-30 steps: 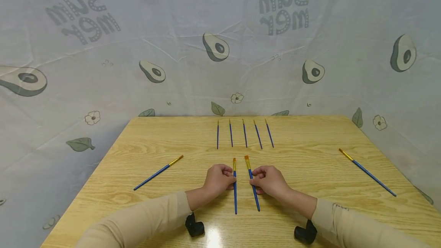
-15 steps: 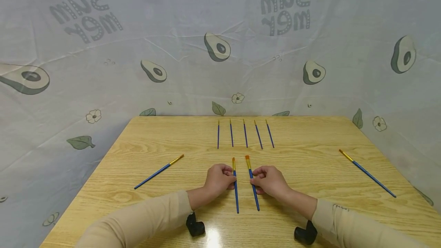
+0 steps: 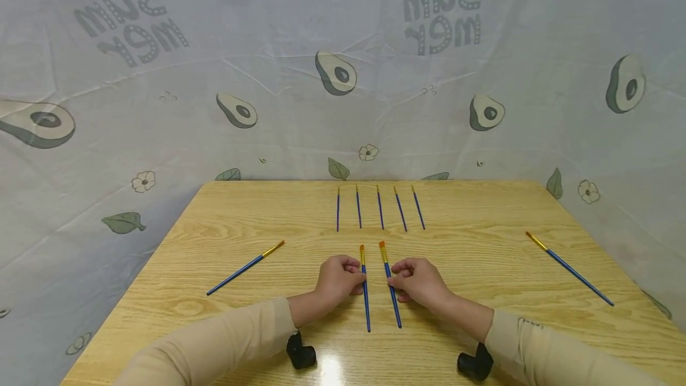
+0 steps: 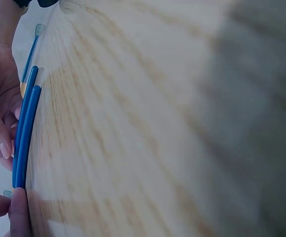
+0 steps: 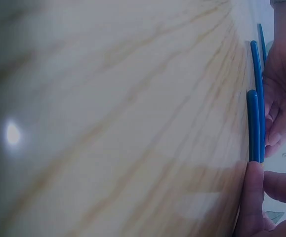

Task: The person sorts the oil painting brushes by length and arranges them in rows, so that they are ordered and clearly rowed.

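Note:
Two flat paintbrushes with blue handles, gold ferrules and orange bristles lie side by side near the table's middle, bristles away from me. My left hand [image 3: 339, 279] pinches the handle of the left paintbrush [image 3: 367, 302]. With thumb and fingertips, my right hand [image 3: 420, 282] holds the right paintbrush [image 3: 395, 302], whose bristles are wider. A narrow gap separates the two brushes. In the left wrist view, the fingers [image 4: 19, 212] of my left hand meet the nearer blue handle [image 4: 28, 133]. The right wrist view has my right fingertips [image 5: 253, 190] at a handle end.
Several thin blue brushes, one of them this leftmost brush [image 3: 338, 210], stand in a row at the back. One larger paintbrush [image 3: 241, 273] lies slanted at left, another paintbrush [image 3: 573, 271] at right. A patterned curtain [image 3: 289, 153] hangs behind the wooden table [image 3: 471, 213].
The left brush has turned slightly, its bristle end a little to the left and its handle end a little to the right. Both hands keep their hold in nearly the same place.

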`<action>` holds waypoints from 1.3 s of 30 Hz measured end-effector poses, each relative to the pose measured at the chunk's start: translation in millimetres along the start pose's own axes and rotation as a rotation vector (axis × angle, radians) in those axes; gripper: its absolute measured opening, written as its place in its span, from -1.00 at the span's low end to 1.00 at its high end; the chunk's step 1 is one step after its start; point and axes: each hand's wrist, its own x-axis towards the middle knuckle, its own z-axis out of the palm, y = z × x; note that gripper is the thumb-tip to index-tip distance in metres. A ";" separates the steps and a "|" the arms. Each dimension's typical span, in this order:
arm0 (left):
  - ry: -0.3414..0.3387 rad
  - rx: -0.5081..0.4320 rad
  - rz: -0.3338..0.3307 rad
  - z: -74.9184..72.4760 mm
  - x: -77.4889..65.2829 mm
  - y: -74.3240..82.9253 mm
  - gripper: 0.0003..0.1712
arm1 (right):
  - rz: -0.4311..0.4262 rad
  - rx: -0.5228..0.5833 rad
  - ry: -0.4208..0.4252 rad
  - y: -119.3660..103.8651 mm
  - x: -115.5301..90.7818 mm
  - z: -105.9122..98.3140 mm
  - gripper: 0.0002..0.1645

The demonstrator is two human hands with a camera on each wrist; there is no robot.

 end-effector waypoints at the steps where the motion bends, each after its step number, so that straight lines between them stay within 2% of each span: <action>1: 0.000 -0.005 -0.003 -0.4 0.2 -0.6 -0.75 | 0.002 0.002 -0.003 0.0 -0.1 -0.3 -0.76; 9: -0.054 -0.101 -0.038 -12.1 -0.5 1.2 -0.69 | 0.016 0.037 -0.037 1.0 -0.1 -10.3 -0.73; 13: -0.104 -0.117 -0.019 -26.0 1.7 5.3 -0.69 | -0.016 0.047 -0.091 0.7 -0.4 -21.2 -0.67; 17: -0.185 -0.102 -0.013 -42.8 3.4 7.6 -0.66 | -0.058 0.047 -0.154 4.2 0.9 -34.6 -0.62; 21: -0.270 -0.085 -0.012 -63.2 4.7 5.2 -0.65 | -0.094 0.024 -0.205 8.8 4.7 -50.3 -0.60; 27: -0.342 -0.069 -0.024 -97.5 5.0 5.5 -0.56 | -0.197 -0.034 -0.262 13.0 11.4 -79.9 -0.53; 30: -0.376 -0.060 -0.023 -115.5 3.4 6.2 -0.51 | -0.220 -0.029 -0.274 17.3 14.8 -95.8 -0.48; 34: -0.403 -0.050 -0.006 -142.0 1.7 5.1 -0.45 | -0.228 -0.016 -0.282 24.2 19.4 -114.6 -0.45; 39: -0.393 -0.030 0.022 -173.7 0.5 1.7 -0.40 | -0.275 -0.034 -0.283 29.9 22.6 -137.1 -0.43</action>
